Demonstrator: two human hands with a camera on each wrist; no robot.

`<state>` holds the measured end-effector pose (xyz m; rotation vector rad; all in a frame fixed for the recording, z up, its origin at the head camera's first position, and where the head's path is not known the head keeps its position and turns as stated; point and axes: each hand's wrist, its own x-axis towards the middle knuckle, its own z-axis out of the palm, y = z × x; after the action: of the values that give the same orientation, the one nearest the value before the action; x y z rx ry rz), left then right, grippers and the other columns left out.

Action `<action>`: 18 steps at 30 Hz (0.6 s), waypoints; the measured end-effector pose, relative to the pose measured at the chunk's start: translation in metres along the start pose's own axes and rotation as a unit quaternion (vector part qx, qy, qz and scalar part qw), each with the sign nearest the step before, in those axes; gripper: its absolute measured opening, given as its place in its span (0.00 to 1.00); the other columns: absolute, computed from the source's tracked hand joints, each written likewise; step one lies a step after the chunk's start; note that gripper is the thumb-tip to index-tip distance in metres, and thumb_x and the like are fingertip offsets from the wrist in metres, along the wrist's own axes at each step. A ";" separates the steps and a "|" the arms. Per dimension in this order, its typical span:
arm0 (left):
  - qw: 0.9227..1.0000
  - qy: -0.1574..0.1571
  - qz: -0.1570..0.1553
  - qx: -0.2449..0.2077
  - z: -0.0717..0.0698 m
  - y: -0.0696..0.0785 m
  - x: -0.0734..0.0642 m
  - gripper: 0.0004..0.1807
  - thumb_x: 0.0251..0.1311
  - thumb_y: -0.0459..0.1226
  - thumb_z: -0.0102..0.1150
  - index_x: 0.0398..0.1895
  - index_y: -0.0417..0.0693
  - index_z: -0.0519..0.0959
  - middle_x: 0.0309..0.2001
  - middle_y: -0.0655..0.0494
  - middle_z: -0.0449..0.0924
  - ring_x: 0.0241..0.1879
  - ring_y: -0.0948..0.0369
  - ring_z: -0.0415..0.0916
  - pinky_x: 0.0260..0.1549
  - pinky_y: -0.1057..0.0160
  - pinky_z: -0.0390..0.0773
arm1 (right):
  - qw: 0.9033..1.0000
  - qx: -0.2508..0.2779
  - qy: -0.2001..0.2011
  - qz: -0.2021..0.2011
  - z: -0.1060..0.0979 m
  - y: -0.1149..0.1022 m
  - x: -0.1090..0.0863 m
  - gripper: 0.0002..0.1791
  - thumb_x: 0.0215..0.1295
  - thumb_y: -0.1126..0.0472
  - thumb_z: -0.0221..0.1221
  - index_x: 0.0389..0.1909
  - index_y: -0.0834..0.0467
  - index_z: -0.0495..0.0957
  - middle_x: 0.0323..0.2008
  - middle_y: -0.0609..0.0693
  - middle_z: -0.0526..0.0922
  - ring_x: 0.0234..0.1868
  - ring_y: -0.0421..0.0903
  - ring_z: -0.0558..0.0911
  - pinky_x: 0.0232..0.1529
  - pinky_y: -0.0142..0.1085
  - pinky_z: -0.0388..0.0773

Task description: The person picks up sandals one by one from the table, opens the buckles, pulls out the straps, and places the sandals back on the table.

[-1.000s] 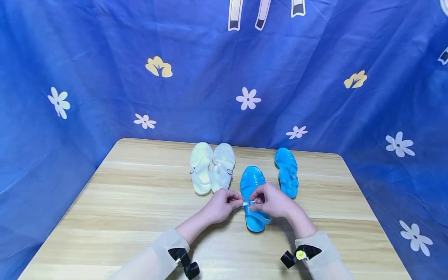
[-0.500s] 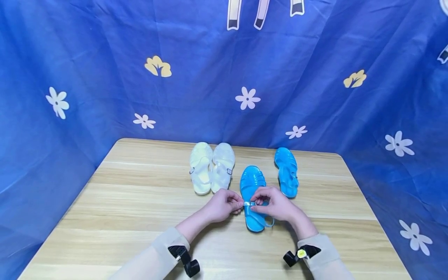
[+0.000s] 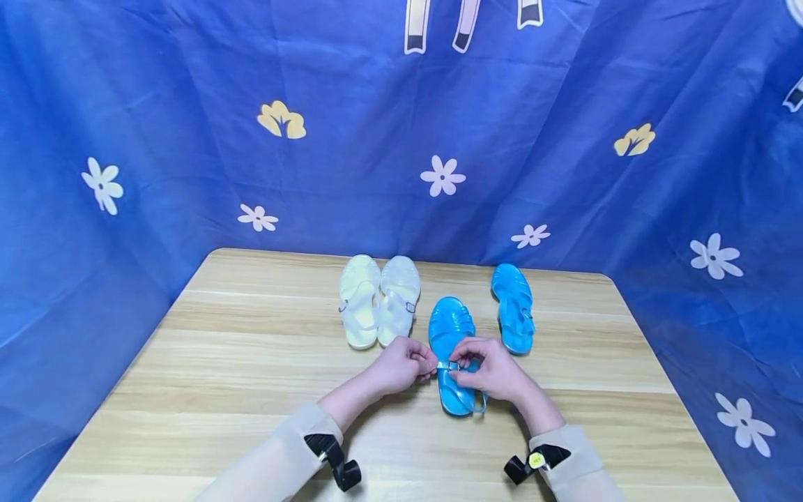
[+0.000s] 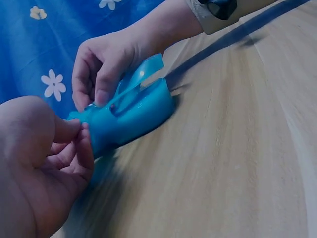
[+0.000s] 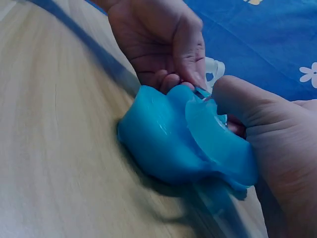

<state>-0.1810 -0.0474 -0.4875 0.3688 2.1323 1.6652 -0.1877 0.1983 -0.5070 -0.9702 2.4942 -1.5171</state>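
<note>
Glossy blue plastic sandal [image 3: 447,340]: long axis fore-aft, toe far. Narrow blue strap [image 3: 442,365] lies crosswise; left hand [image 3: 403,365] pinches its tip, right hand [image 3: 493,367], equally near, pinches beside small metal buckle [image 3: 454,366].

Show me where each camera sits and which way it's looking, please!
Head: sits on the head, looking forward and down at the blue jelly sandal, wooden table and flowered curtain; left hand, right hand and light sleeves show.
Left wrist: looks across the sandal toward the right hand; the left hand is close, at the picture's left.
Right wrist: looks across the sandal toward the left hand; the right hand is close, at the picture's right.
Both wrist views share the sandal and both hands.
</note>
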 end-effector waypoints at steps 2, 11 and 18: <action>1.000 -0.001 0.002 0.020 0.001 0.002 0.001 0.05 0.69 0.26 0.60 0.35 0.35 0.85 0.28 0.51 0.84 0.29 0.62 0.78 0.31 0.66 0.78 | 1.000 0.005 0.006 -0.010 0.002 0.001 0.000 0.11 0.60 0.67 0.76 0.41 0.53 0.88 0.37 0.45 0.87 0.37 0.45 0.82 0.40 0.37 0.83; 1.000 -0.010 -0.024 -0.011 0.003 -0.001 -0.001 0.07 0.73 0.27 0.58 0.37 0.35 0.84 0.29 0.50 0.84 0.29 0.63 0.79 0.31 0.68 0.78 | 0.999 0.013 0.019 -0.045 0.006 0.001 0.002 0.11 0.60 0.69 0.75 0.42 0.56 0.88 0.39 0.46 0.87 0.38 0.47 0.83 0.41 0.38 0.84; 0.998 -0.025 -0.024 -0.042 0.005 -0.004 0.001 0.07 0.74 0.27 0.58 0.40 0.32 0.84 0.31 0.48 0.86 0.31 0.62 0.81 0.34 0.66 0.83 | 0.998 0.011 0.027 -0.047 0.005 0.000 0.001 0.11 0.59 0.69 0.75 0.41 0.57 0.88 0.39 0.46 0.88 0.38 0.47 0.84 0.42 0.39 0.84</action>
<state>-0.1793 -0.0440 -0.4922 0.3268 2.0118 1.6944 -0.1867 0.1940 -0.5095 -1.0721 2.4953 -1.6158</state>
